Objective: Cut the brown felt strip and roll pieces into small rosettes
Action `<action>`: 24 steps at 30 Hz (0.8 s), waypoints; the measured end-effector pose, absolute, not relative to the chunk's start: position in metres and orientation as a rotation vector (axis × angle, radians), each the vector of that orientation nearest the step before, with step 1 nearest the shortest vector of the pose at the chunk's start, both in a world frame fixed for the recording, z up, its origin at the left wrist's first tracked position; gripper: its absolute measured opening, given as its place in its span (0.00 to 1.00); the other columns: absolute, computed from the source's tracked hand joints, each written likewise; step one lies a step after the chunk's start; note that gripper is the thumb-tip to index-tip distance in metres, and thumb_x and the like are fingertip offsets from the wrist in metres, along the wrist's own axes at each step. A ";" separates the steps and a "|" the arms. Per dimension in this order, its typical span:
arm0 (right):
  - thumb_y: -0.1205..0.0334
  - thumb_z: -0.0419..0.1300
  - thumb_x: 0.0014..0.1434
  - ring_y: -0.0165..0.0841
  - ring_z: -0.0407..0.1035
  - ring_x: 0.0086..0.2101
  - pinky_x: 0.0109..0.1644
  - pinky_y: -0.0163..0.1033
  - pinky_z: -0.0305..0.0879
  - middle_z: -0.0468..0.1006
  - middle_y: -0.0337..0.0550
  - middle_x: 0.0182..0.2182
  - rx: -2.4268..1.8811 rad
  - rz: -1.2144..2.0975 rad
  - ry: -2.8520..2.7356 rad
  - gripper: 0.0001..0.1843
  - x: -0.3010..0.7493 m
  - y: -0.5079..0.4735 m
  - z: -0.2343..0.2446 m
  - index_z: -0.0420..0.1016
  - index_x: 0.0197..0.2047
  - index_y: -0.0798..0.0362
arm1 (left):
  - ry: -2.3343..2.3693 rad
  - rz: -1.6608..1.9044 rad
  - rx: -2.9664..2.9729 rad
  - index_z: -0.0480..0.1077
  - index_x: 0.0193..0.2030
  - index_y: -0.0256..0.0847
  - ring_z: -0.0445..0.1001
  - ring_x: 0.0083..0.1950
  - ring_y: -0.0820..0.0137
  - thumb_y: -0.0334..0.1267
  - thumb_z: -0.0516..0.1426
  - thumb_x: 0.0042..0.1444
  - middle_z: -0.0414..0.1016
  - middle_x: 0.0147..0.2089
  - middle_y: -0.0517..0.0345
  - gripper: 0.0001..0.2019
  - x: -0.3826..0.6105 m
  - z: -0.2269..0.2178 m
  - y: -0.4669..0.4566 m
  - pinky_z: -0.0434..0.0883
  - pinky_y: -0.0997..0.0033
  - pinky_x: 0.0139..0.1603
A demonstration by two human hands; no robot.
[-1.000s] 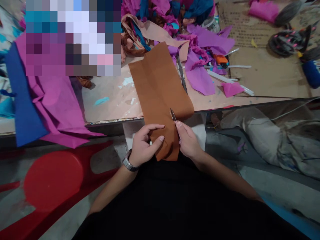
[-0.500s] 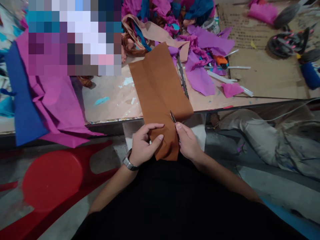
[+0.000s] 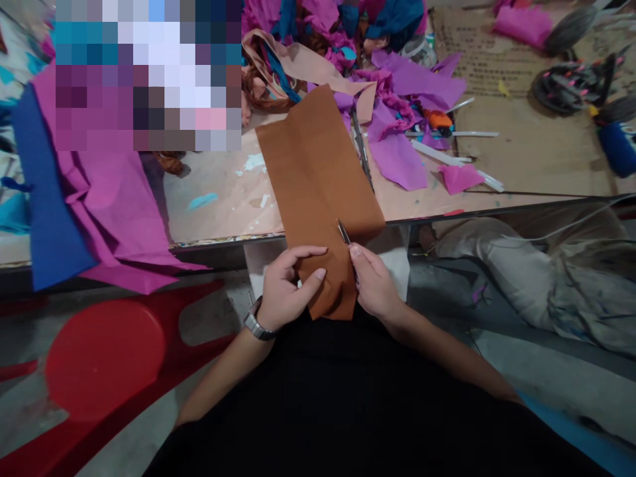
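A brown sheet (image 3: 318, 165), fabric or crepe paper by its look, spreads from the table over its front edge toward my lap. My left hand (image 3: 291, 285) grips its lower left side, thumb and forefinger on top; the other fingers are hidden beneath. My right hand (image 3: 375, 278) is closed around scissors (image 3: 343, 232) at the sheet's right side. Only their narrow metal tip shows clearly, pointing up and away over the sheet; the handles are mostly hidden in my fingers. Below the tip the sheet narrows to a strip between my hands.
Purple, pink and blue scraps (image 3: 397, 146) are heaped behind and right of the sheet. A dark slender tool (image 3: 362, 152) lies beside it. Pink cloth (image 3: 114, 218) hangs off the table at left, above a red stool (image 3: 104, 358). A person's leg (image 3: 497, 258) is at right.
Almost nothing differs. Both hands, the scissors and the brown sheet stay in nearly the same place.
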State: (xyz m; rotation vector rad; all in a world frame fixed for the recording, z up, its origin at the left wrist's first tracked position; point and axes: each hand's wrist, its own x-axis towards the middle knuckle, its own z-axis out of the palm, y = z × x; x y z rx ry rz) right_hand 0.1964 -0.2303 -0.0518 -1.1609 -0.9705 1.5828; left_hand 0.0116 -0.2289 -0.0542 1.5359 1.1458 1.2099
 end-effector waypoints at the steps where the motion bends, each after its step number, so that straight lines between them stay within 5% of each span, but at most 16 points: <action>1: 0.41 0.54 0.71 0.34 0.72 0.42 0.51 0.41 0.71 0.80 0.40 0.41 -1.161 1.590 -0.962 0.19 0.196 -0.230 -0.052 0.77 0.44 0.46 | 1.145 1.210 1.538 0.78 0.54 0.43 0.80 0.53 0.65 0.34 0.66 0.59 0.82 0.52 0.51 0.16 0.012 -0.054 -0.229 0.77 0.62 0.58; 14: 0.41 0.57 0.69 0.34 0.73 0.39 0.48 0.42 0.74 0.80 0.40 0.37 -1.162 1.657 -0.859 0.19 0.197 -0.233 -0.054 0.75 0.39 0.46 | 1.156 1.238 1.552 0.79 0.53 0.43 0.81 0.53 0.64 0.34 0.66 0.59 0.82 0.52 0.51 0.15 0.011 -0.054 -0.229 0.78 0.61 0.58; 24: 0.38 0.58 0.67 0.37 0.78 0.45 0.47 0.43 0.77 0.84 0.42 0.43 -1.152 1.709 -0.783 0.21 0.195 -0.230 -0.053 0.79 0.48 0.47 | 1.131 1.200 1.559 0.78 0.53 0.41 0.81 0.54 0.63 0.35 0.66 0.59 0.83 0.52 0.48 0.15 0.012 -0.055 -0.232 0.79 0.61 0.56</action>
